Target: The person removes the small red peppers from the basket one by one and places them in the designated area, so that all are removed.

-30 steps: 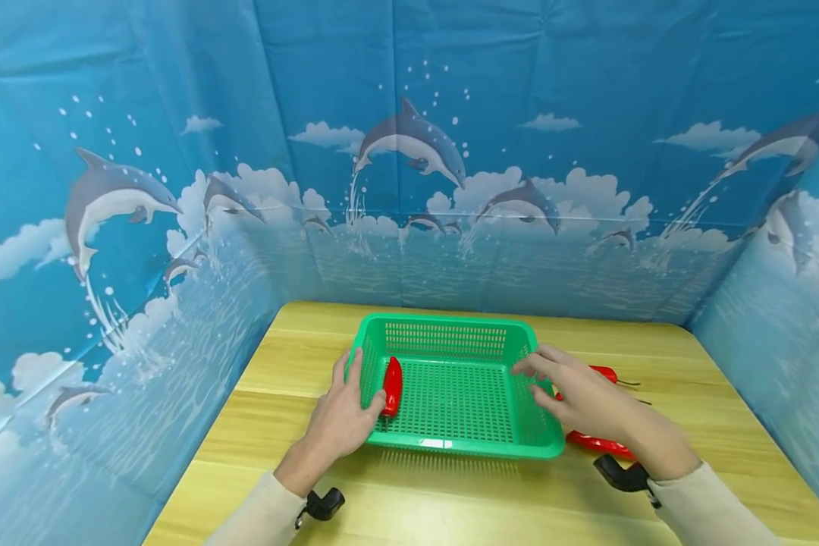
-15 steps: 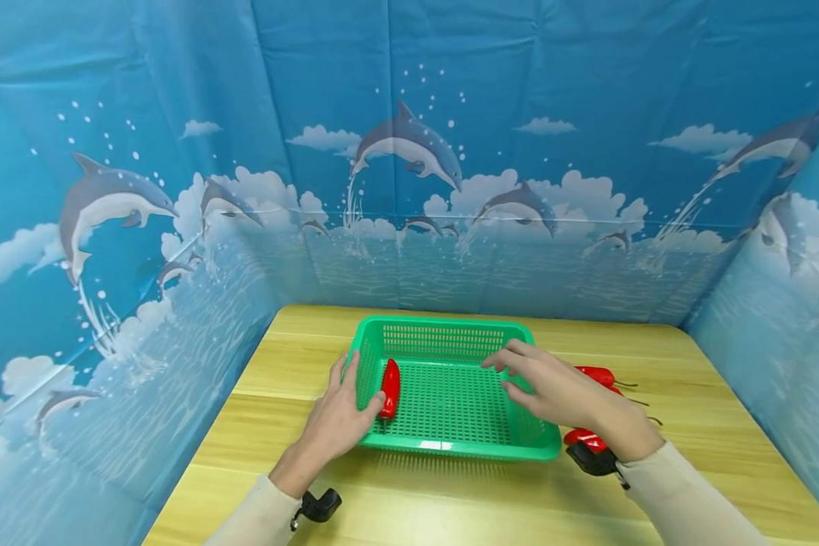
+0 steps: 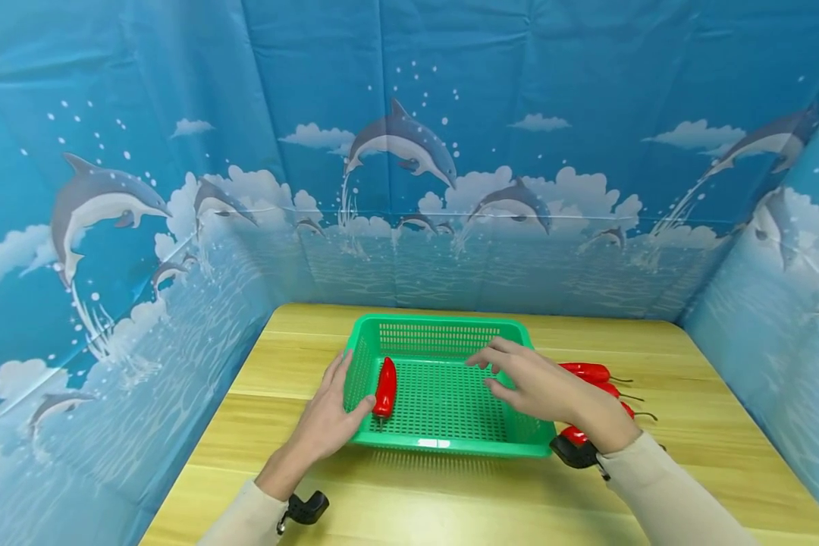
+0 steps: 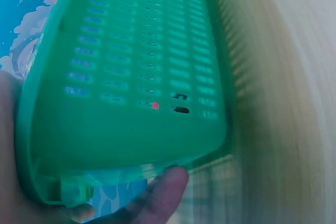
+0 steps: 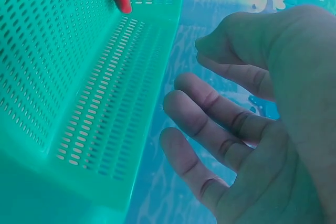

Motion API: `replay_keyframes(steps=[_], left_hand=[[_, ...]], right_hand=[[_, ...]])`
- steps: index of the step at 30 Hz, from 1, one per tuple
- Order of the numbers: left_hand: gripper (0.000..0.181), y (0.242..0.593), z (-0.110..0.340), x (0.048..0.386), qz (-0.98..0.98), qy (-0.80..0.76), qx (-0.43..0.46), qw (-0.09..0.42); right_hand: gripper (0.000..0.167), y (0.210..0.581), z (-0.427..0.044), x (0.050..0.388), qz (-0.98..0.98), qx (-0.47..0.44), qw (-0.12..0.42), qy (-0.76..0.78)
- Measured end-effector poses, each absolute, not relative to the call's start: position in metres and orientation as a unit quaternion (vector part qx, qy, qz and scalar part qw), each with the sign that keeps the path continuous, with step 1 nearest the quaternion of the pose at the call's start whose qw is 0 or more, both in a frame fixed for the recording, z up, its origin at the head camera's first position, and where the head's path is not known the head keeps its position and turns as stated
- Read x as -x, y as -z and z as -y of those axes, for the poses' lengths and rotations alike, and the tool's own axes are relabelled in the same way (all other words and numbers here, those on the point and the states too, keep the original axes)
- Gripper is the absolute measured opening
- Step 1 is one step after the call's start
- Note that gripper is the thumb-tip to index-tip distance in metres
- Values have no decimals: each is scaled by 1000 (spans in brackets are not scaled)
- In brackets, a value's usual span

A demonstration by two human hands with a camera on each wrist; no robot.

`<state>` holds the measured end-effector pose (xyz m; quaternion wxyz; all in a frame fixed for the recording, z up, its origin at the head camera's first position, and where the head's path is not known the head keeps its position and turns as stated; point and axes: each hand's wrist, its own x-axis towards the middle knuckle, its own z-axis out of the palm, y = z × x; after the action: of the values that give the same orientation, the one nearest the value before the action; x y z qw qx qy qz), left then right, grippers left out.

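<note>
A green plastic basket (image 3: pixel 450 447) with slotted walls stands on the table. One red chili pepper (image 3: pixel 385 388) lies inside it near the left end. My left hand (image 3: pixel 325 415) grips the basket's left end, the thumb over the rim by the pepper. In the left wrist view the fingertips (image 4: pixel 170 187) of that hand press the end wall from outside. Above the basket's right half hovers my right hand (image 3: pixel 532 383). Its fingers are loosely bent and hold nothing, as the right wrist view shows.
Several red chili peppers (image 3: pixel 590 371) lie on the table right of the basket, partly hidden by the right arm. The wooden table (image 3: pixel 416 508) is backed by a blue dolphin-print curtain (image 3: pixel 409 258).
My right hand has moved left, from the basket's right rim to over its inside. More of the peppers at the right show now. The left hand stays at the basket's left end.
</note>
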<state>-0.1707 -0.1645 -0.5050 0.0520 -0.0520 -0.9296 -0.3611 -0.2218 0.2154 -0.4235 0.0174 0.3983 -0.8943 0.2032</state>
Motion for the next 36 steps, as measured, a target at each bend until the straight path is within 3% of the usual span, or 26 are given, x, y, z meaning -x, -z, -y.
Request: replay_keyframes(steps=[26,36], left_hand=[[120,509,181,162,930,362,72,-6],[120,511,180,160,930,361,73,-5]], right_hand=[[40,423,-169,239,892,-407,-18,-198],[39,427,-150,251,884,-416,-50,-209]])
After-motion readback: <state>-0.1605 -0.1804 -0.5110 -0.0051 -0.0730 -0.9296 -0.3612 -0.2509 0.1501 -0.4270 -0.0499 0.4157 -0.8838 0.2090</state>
